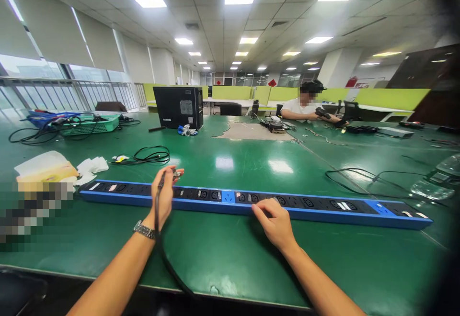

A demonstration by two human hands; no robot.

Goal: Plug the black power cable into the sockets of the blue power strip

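A long blue and black power strip [316, 206] with several sockets lies across the green table [223, 253]. My left hand [164, 196] is closed on a black cable with a plug [176, 174] at its end, held just above the strip's left half. The cable runs down past my wrist, which wears a metal watch, and off the table's front edge. My right hand [273, 220] rests on the strip's near edge at its middle, fingers curled against it.
A coiled black cable [151, 155] and white papers [89, 167] lie behind the strip at left. A green basket [89, 124] of cables and a black computer case [178, 107] stand farther back. Another person [305, 107] sits at the far side. More cables [373, 182] lie at right.
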